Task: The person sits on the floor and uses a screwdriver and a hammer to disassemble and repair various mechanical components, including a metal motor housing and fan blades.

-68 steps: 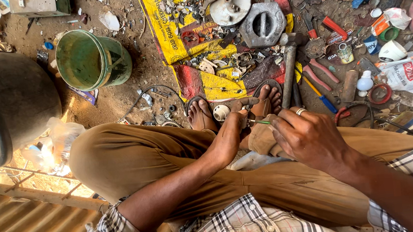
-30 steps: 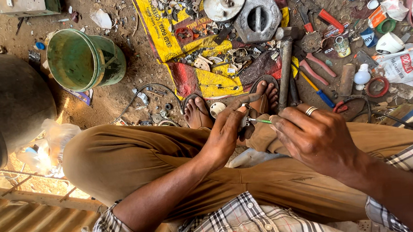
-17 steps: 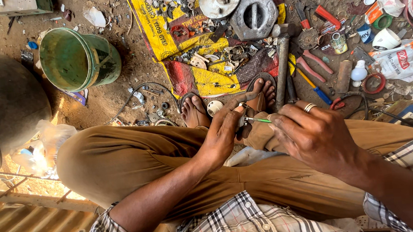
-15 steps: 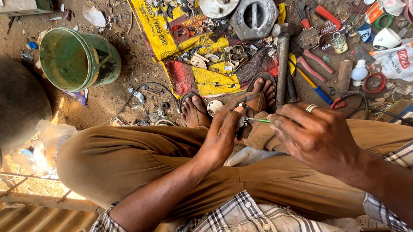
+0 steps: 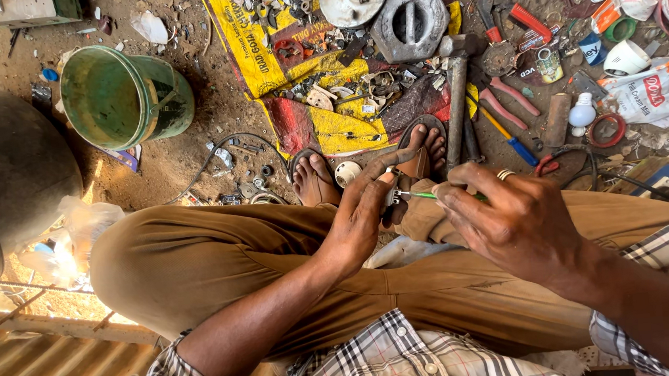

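I sit with my knees up in brown trousers, feet in sandals on the dirt. My left hand [image 5: 361,218] pinches a small metal part [image 5: 390,197] between thumb and fingers, just above my knees. My right hand [image 5: 512,218], with a ring on one finger, grips a thin green-handled screwdriver [image 5: 423,195]. Its tip points left into the small part. Both hands are close together, nearly touching.
A green bucket [image 5: 124,97] lies at upper left beside a large dark pot [image 5: 0,178]. A yellow and red sack [image 5: 293,72] holds scrap metal, a grey casting [image 5: 411,23] and a hammer [image 5: 455,99]. Pliers [image 5: 506,99], a white bulb [image 5: 581,111] and wrappers litter the right.
My hands have stayed together on the small part and the screwdriver, with only slight shifts. The view has drifted a little to the right and down.
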